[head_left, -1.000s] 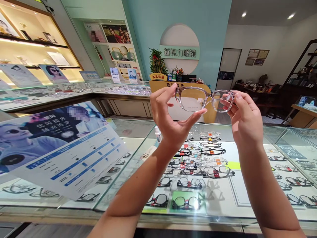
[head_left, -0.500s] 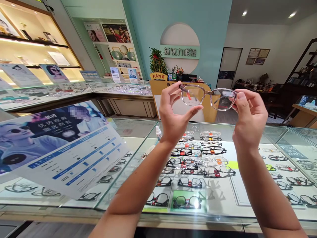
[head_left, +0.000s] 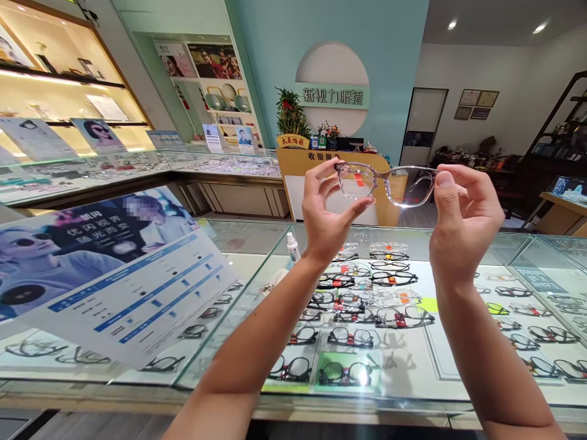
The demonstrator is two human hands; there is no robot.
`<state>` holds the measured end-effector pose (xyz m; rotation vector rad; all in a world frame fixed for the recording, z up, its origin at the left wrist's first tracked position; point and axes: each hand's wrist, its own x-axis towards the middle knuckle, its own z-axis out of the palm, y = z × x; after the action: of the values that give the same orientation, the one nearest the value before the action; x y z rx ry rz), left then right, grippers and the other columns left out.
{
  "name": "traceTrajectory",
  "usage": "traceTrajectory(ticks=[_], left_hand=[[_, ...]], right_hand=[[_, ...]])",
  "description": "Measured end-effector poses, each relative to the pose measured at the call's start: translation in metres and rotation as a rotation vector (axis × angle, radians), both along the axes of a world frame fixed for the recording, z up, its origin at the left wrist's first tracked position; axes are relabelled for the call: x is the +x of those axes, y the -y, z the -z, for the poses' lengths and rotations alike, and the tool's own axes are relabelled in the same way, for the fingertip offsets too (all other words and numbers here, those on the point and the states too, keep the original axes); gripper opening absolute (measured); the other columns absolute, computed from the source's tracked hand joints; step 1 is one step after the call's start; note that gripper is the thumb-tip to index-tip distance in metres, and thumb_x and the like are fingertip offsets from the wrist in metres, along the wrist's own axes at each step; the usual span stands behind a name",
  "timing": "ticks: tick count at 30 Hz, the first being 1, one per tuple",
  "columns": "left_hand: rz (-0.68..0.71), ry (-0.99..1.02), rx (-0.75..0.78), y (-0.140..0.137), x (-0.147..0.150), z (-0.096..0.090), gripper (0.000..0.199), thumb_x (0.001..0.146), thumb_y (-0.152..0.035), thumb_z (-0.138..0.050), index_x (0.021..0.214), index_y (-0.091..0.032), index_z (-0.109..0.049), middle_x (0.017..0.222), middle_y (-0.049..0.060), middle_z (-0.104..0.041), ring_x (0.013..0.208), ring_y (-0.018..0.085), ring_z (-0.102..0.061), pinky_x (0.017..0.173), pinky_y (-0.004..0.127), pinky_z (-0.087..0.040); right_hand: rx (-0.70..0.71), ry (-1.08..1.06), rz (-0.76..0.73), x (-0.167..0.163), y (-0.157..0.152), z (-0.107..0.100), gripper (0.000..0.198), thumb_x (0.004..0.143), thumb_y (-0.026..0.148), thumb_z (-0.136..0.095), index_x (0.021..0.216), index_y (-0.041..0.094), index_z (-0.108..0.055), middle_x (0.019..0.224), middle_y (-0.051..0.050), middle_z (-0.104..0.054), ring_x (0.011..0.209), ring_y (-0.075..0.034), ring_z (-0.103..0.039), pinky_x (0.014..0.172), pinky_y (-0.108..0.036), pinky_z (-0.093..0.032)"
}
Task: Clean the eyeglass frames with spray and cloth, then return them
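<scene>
And there they were, held up in front of me: the clear, brown-topped spectacles [head_left: 381, 176], out over the glass display case [head_left: 389, 397] and well apart from it, lenses facing me, top bar nearly level. My left hand [head_left: 323, 217] had its fingertips on one upper outer corner, thumb right by the lower rim; whether that thumb actually pressed the frame, I couldn't tell. Across from it, my right hand [head_left: 465, 226] had the opposite corner pinched between thumb and forefinger, near the hinge. A light thing, I reckoned, stiff across the front, probably springy in the arms, and glossy enough to slip from a lazy pinch. Best holds, to my mind: those two outer corners, thumbs off the lenses, no twisting at the bridge. A red mark [head_left: 359, 179] showed through the left lens; below lay rows of eyeglasses [head_left: 351, 337].
</scene>
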<state>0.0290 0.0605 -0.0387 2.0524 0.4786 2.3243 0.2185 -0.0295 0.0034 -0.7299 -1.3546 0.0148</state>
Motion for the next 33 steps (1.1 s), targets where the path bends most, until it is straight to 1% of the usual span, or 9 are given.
traceTrajectory(ticks=[3, 5, 8, 13, 16, 18, 21, 25, 33], left_hand=[[-0.199, 0.06, 0.079, 0.018, 0.002, -0.003, 0.09, 0.078, -0.073, -0.086, 0.151, -0.034, -0.051, 0.145, 0.01, -0.061, 0.133, 0.032, -0.063, 0.105, 0.044, -0.054], [-0.314, 0.075, 0.118, 0.032, 0.004, -0.005, 0.089, 0.077, -0.071, -0.088, 0.148, -0.032, -0.053, 0.143, 0.011, -0.061, 0.134, 0.033, -0.06, 0.105, 0.046, -0.053], [-0.372, 0.058, 0.14, 0.047, 0.007, -0.009, 0.086, 0.078, -0.068, -0.088, 0.148, -0.033, -0.053, 0.142, 0.011, -0.06, 0.135, 0.033, -0.057, 0.105, 0.046, -0.052], [-0.364, 0.067, 0.229, 0.05, 0.011, -0.016, 0.075, 0.084, -0.06, -0.087, 0.147, -0.033, -0.055, 0.137, 0.009, -0.062, 0.13, 0.03, -0.059, 0.099, 0.043, -0.053], [-0.329, 0.067, 0.28, 0.043, 0.01, -0.019, 0.072, 0.087, -0.061, -0.084, 0.146, -0.032, -0.057, 0.135, 0.009, -0.063, 0.127, 0.028, -0.062, 0.097, 0.041, -0.054], [-0.302, 0.07, 0.302, 0.037, 0.009, -0.018, 0.073, 0.087, -0.063, -0.083, 0.148, -0.032, -0.056, 0.135, 0.008, -0.062, 0.128, 0.028, -0.063, 0.101, 0.042, -0.054], [-0.275, 0.056, 0.277, 0.028, 0.006, -0.015, 0.078, 0.087, -0.067, -0.081, 0.151, -0.035, -0.05, 0.139, 0.007, -0.059, 0.133, 0.029, -0.061, 0.111, 0.047, -0.052], [-0.217, 0.038, 0.211, 0.021, 0.005, -0.009, 0.083, 0.086, -0.067, -0.083, 0.154, -0.038, -0.046, 0.145, 0.007, -0.056, 0.138, 0.031, -0.058, 0.118, 0.05, -0.048], [-0.116, 0.045, 0.137, 0.018, 0.007, -0.008, 0.08, 0.086, -0.068, -0.082, 0.152, -0.036, -0.048, 0.149, 0.008, -0.058, 0.144, 0.03, -0.058, 0.122, 0.047, -0.048]], right_hand=[[-0.021, -0.248, -0.118, -0.004, -0.006, -0.001, 0.022, 0.1, 0.047, -0.067, 0.106, 0.028, -0.073, 0.107, -0.004, -0.076, 0.104, -0.023, -0.075, 0.097, -0.043, -0.058], [-0.097, -0.295, -0.242, -0.003, -0.013, 0.0, 0.02, 0.099, 0.046, -0.067, 0.104, 0.028, -0.073, 0.104, -0.003, -0.077, 0.102, -0.021, -0.077, 0.094, -0.041, -0.059], [-0.17, -0.299, -0.353, 0.002, -0.025, 0.004, 0.024, 0.099, 0.05, -0.064, 0.104, 0.028, -0.072, 0.108, -0.004, -0.079, 0.104, -0.021, -0.078, 0.092, -0.04, -0.061], [-0.16, -0.289, -0.392, 0.003, -0.028, 0.007, 0.024, 0.099, 0.051, -0.063, 0.105, 0.029, -0.071, 0.111, -0.004, -0.079, 0.109, -0.022, -0.079, 0.095, -0.041, -0.062], [-0.106, -0.316, -0.365, -0.003, -0.022, 0.005, 0.02, 0.099, 0.046, -0.063, 0.106, 0.029, -0.071, 0.114, -0.004, -0.078, 0.111, -0.021, -0.078, 0.101, -0.042, -0.06], [-0.056, -0.316, -0.327, -0.007, -0.017, 0.003, 0.018, 0.1, 0.044, -0.063, 0.107, 0.029, -0.07, 0.116, -0.005, -0.077, 0.113, -0.022, -0.077, 0.104, -0.042, -0.059], [-0.005, -0.297, -0.296, -0.011, -0.014, 0.003, 0.019, 0.101, 0.043, -0.06, 0.108, 0.028, -0.069, 0.117, -0.006, -0.077, 0.114, -0.023, -0.078, 0.107, -0.045, -0.059], [-0.004, -0.311, -0.352, -0.011, -0.014, 0.004, 0.019, 0.102, 0.044, -0.06, 0.108, 0.029, -0.069, 0.118, -0.004, -0.078, 0.114, -0.023, -0.079, 0.108, -0.046, -0.061], [-0.07, -0.316, -0.439, -0.012, -0.012, 0.001, 0.021, 0.102, 0.048, -0.059, 0.109, 0.03, -0.068, 0.112, -0.002, -0.08, 0.114, -0.023, -0.081, 0.093, -0.041, -0.066]])
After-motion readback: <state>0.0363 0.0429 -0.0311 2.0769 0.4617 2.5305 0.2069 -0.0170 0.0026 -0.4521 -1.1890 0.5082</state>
